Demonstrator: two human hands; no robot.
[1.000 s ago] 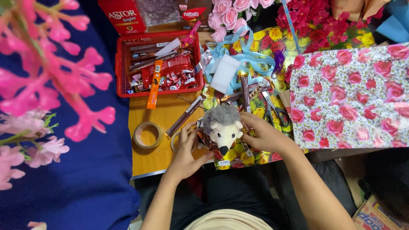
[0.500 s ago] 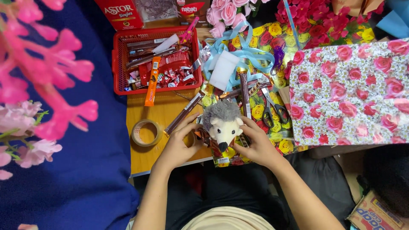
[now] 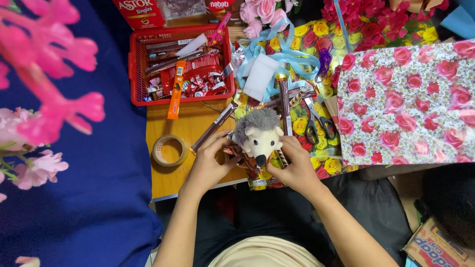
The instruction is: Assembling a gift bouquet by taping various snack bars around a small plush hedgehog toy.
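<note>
A plush hedgehog was held at the near edge of the wooden table, above a bundle of snack sticks. It was gripped from both sides: the left hand was curled against its flank and the sticks, and the right hand was closed round its other side. A tape roll lay just left, scissors to the right, and a red basket behind.

My left hand has slid in from the lower side to close against the plush hedgehog, and my right hand has tightened under its snout.
</note>
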